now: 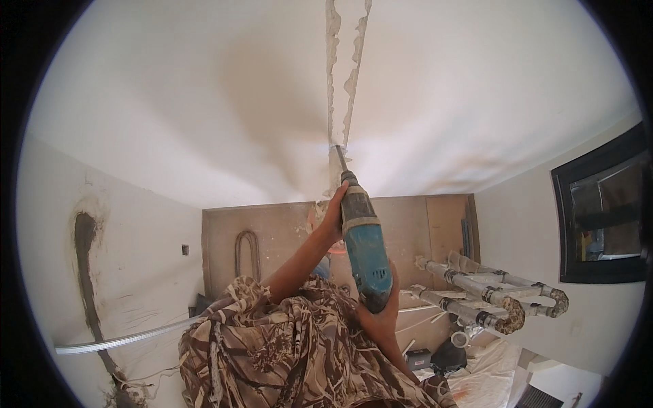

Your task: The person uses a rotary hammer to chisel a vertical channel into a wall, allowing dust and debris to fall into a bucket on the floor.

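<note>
A teal rotary hammer drill point(365, 248) points up and away from me, its metal bit point(342, 160) at the lower part of a long chiseled channel point(352, 81) with ragged edges in the white plastered surface. My left hand point(335, 212) is closed around the dark front collar of the drill, below the bit. My right hand point(381, 309) grips the rear end of the drill, its fingers mostly hidden behind the tool. My patterned sleeves and clothing fill the lower middle of the view.
Scaffold or ladder tubes point(503, 313) stand at right, near a dark-framed window point(598, 211). A long metal profile point(122, 343) crosses the lower left, before a wall point(136, 258) with a dark patched chase. Plastic sheeting point(490, 370) lies at lower right.
</note>
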The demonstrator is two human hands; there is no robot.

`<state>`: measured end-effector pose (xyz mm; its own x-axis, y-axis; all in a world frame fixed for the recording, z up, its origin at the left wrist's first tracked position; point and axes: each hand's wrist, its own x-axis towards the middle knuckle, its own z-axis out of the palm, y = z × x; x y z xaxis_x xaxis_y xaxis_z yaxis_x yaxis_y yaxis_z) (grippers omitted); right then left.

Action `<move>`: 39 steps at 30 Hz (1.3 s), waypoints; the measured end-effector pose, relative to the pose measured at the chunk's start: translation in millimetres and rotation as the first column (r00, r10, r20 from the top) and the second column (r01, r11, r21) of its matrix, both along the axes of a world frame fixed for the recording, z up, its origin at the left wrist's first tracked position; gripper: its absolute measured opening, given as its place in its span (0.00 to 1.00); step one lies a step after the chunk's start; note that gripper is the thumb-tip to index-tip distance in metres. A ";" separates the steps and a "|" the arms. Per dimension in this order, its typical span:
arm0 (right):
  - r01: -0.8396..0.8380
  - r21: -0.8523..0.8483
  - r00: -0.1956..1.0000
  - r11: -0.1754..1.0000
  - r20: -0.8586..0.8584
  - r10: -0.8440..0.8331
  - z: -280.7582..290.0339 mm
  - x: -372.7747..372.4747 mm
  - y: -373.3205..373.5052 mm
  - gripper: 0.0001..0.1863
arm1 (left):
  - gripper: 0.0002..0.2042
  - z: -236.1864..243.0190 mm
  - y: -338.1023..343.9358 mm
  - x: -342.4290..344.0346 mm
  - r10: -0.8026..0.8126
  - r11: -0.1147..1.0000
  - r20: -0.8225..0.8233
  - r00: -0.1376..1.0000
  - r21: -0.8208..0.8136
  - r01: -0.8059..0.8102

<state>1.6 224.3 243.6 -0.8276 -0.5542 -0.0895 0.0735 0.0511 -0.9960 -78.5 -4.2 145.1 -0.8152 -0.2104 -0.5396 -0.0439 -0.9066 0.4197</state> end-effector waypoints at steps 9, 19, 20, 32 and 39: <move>-0.020 0.056 0.999 0.998 0.036 0.018 -10.9 -3.8 -7.2 0.52 | 0.28 -8.8 -4.0 -5.1 -0.016 0.995 -0.048 0.999 -0.098 0.012; 0.048 -0.014 0.989 0.999 0.143 -0.046 -17.6 24.9 17.5 0.52 | 0.28 8.4 19.7 6.4 -0.051 0.998 0.005 0.999 -0.042 0.051; 0.054 -0.008 0.986 0.998 0.158 -0.052 -17.7 24.4 17.1 0.52 | 0.28 11.5 19.6 5.9 -0.046 0.998 0.003 0.999 -0.043 0.046; 0.110 0.134 0.964 0.985 0.225 -0.138 -30.4 24.5 42.0 0.53 | 0.29 9.9 18.4 6.1 -0.054 0.998 -0.024 0.998 -0.022 0.053; 0.113 0.144 0.987 0.983 0.094 -0.127 -55.6 4.9 42.2 0.49 | 0.29 -4.8 12.6 -5.0 -0.035 0.999 -0.027 0.999 -0.005 0.035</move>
